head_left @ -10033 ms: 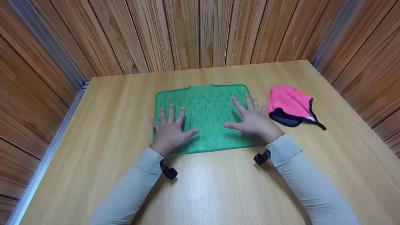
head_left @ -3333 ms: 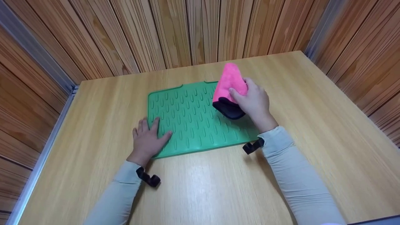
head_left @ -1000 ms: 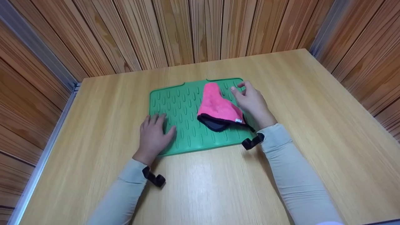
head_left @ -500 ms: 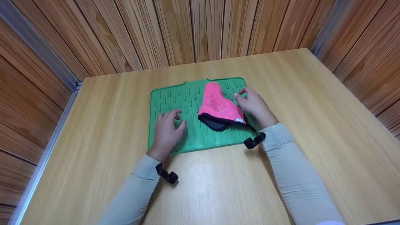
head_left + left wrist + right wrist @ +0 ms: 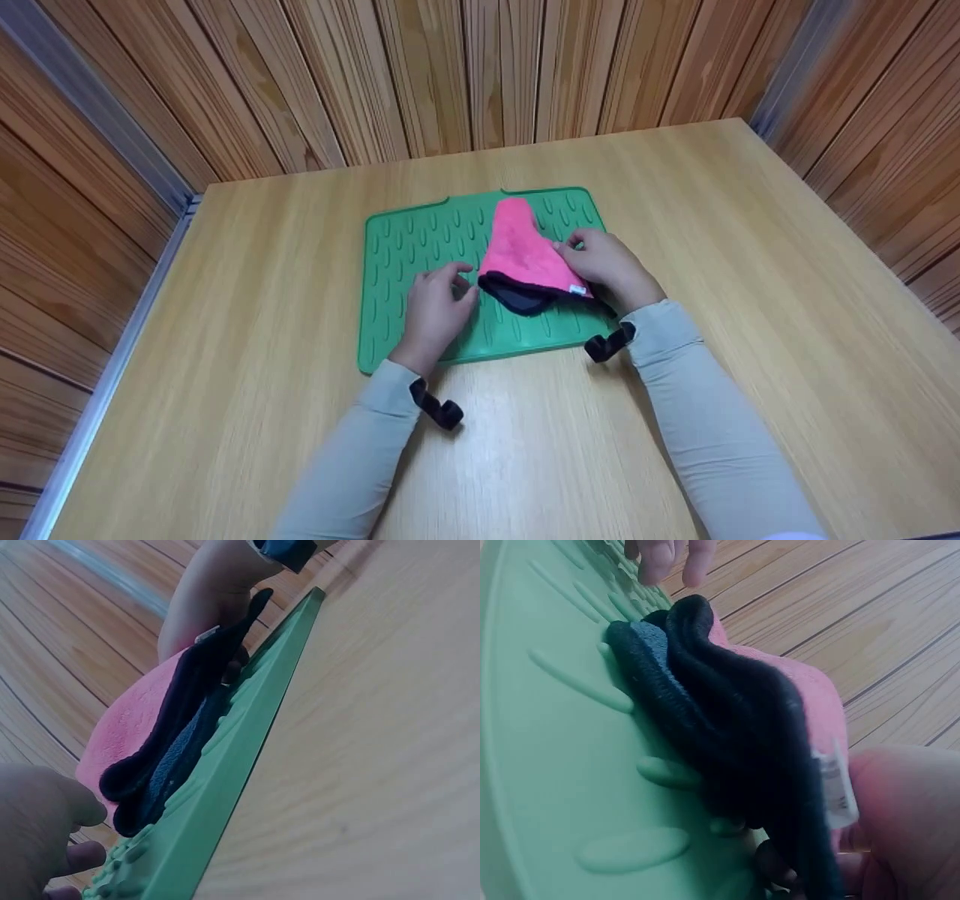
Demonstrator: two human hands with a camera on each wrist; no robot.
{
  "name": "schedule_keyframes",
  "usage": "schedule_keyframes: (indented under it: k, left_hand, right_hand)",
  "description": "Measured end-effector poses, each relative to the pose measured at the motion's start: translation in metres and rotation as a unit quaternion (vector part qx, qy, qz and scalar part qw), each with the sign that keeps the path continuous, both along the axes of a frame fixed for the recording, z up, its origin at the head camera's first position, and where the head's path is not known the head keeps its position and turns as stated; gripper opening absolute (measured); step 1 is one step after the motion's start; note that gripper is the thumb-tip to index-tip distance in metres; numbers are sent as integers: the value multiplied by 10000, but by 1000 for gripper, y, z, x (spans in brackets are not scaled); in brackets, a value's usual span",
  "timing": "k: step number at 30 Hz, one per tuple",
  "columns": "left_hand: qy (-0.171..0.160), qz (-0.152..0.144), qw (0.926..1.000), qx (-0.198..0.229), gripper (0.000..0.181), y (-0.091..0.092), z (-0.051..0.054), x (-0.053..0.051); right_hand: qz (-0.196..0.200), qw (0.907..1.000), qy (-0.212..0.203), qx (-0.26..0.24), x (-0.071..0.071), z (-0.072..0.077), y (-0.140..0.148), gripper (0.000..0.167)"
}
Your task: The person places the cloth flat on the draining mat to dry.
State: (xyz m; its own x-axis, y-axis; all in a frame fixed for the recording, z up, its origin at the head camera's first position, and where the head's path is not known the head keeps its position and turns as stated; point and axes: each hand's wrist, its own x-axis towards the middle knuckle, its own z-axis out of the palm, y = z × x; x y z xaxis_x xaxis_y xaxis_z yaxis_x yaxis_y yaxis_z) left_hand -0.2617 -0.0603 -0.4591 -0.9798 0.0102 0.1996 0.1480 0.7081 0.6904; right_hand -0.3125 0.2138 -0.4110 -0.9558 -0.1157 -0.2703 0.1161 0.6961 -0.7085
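Some right-hand fingers [image 5: 576, 256] pinch the pink cloth [image 5: 519, 251] while free left-hand fingers [image 5: 451, 271] curve loosely, parted, beside it

Brown wood-plank walls [image 5: 427, 75] with grey corner posts [image 5: 112, 97] border a pale wooden table [image 5: 277, 300]
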Motion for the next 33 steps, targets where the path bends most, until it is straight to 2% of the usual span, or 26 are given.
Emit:
schedule_keyframes:
  k: [3, 6, 10, 19, 23, 28, 33]
  left_hand:
    - [-61, -17, 9999, 81, 32, 4, -2, -3]
    - [-221, -33, 9996, 179, 31, 10, 3, -1]
    - [-230, 41, 9997, 101, 27, 16, 3, -2]
    - [87, 163, 9992, -352, 26, 25, 0, -6]
    - [243, 245, 9987, -367, 17, 26, -2, -9]
    - [413, 263, 9984, -286, 13, 22, 0, -10]
    - [503, 496, 9971, -298, 12, 13, 3, -11]
  right_hand:
    - [-6, 9997, -124, -231, 0, 0, -1, 44]
    - [6, 9989, -244, -397, 1, 0, -2, 45]
    - [37, 9985, -287, -467, 2, 0, -4, 45]
    - [44, 9977, -301, -605, 2, -2, -5, 41]
    - [148, 9989, -83, -445, -1, -4, -6, 40]
    - [199, 9984, 407, -327, -4, -4, -5, 33]
    - [111, 9978, 445, -475, -3, 1, -2, 28]
